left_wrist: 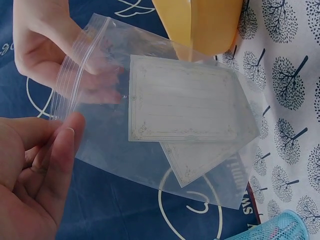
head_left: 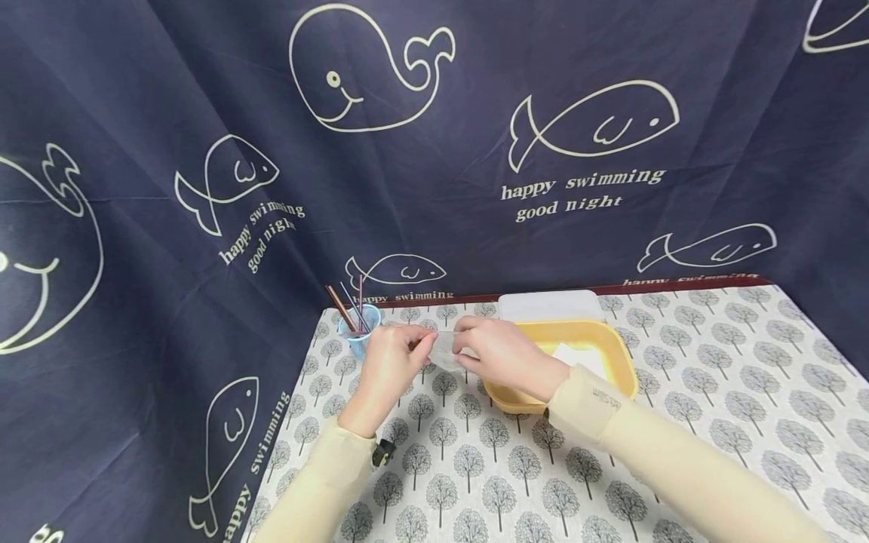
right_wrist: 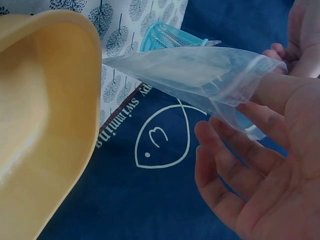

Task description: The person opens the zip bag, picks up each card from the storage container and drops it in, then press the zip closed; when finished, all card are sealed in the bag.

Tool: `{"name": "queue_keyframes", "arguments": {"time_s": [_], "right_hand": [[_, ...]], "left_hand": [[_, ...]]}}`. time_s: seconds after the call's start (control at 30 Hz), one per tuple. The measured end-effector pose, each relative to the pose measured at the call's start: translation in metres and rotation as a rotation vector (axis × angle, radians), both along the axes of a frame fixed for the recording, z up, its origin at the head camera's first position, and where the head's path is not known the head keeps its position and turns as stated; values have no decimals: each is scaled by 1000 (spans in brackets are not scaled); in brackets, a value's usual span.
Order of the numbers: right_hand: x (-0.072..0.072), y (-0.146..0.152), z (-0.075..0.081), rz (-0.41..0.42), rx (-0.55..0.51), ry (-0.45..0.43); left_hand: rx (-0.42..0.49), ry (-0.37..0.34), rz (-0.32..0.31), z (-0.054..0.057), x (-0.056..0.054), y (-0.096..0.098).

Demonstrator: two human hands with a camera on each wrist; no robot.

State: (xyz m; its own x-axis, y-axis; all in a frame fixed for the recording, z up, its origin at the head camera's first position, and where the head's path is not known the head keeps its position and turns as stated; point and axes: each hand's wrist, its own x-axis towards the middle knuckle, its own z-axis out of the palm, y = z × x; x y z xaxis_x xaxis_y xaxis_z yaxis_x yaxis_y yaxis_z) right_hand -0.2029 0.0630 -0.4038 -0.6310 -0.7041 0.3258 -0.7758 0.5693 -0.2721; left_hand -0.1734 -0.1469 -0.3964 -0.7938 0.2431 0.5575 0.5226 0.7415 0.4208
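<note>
A clear zip-seal bag [left_wrist: 105, 142] hangs between my two hands, its ridged seal strip toward them. Inside it lie pale cards with ornate printed borders, one upright card [left_wrist: 182, 97] overlapping a tilted card [left_wrist: 186, 170]. My left hand [head_left: 395, 360] pinches one end of the bag's mouth between thumb and fingertips. From the other side, my right hand [head_left: 505, 354] grips the opposite end of the mouth. The right wrist view shows the bag's mouth spread, with a digit of the right hand [right_wrist: 270, 145] at its opening and the other fingers curled below.
A yellow basin [head_left: 627, 369] with white paper [head_left: 587, 358] inside stands beside the right forearm. Behind it is a white flat-topped object [head_left: 550, 305]. A blue mesh cup [head_left: 357, 348] holding several thin sticks stands beyond the left hand. Tree-patterned cloth [head_left: 468, 494] covers the table.
</note>
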Motion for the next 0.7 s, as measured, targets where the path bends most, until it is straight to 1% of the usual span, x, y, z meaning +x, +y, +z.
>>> {"name": "queue_keyframes", "arguments": {"time_s": [0.13, 0.27, 0.4, 0.57, 0.7], "right_hand": [[4, 8, 5, -15, -24, -14], [7, 17, 10, -34, -68, -26], [8, 30, 17, -51, -114, -17], [-1, 55, 23, -86, -159, -43], [-14, 81, 21, -135, -132, -49]], "left_hand": [[-1, -7, 8, 0, 0, 0], [1, -14, 5, -1, 1, 0], [4, -13, 6, -1, 1, 0], [12, -21, 9, -2, 2, 0], [13, -11, 5, -2, 2, -1]]}}
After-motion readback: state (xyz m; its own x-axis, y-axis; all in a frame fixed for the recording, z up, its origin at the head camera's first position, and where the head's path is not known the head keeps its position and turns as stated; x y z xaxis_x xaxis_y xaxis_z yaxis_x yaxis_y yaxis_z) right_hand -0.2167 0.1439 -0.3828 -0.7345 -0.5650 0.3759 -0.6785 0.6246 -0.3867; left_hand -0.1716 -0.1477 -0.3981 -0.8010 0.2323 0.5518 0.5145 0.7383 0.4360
